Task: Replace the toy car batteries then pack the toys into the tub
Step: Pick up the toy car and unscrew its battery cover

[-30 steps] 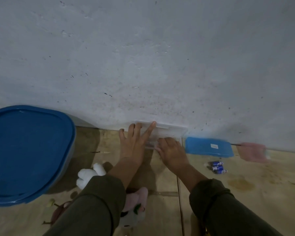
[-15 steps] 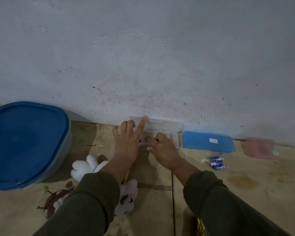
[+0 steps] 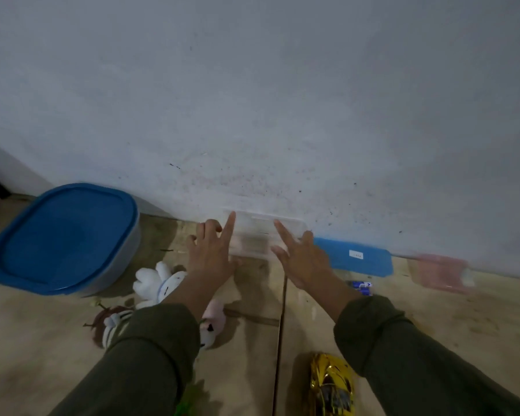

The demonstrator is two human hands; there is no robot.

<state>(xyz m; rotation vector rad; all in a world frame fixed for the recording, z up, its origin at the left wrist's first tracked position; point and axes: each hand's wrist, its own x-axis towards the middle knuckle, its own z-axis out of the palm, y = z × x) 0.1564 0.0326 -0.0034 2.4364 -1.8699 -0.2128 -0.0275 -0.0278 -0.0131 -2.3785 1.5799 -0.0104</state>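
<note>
A small clear plastic box (image 3: 254,235) stands against the wall. My left hand (image 3: 212,250) lies at its left side with the index finger stretched up along the box. To the right of the box my right hand (image 3: 302,256) hovers with its fingers spread, holding nothing. A gold toy car (image 3: 330,385) sits on the floor near my right sleeve. Blue batteries (image 3: 361,286) lie beside my right wrist. The tub (image 3: 63,238) with its blue lid on stands at the left. Plush toys (image 3: 159,283) lie under my left forearm.
A flat blue lid (image 3: 354,256) lies by the wall right of the clear box, and a blurred pink container (image 3: 439,273) stands further right. The wall fills the upper view. Bare floor tiles spread at the right.
My right hand has come off the clear box and spread open to its right. The view has tilted down, bringing the gold car into sight.
</note>
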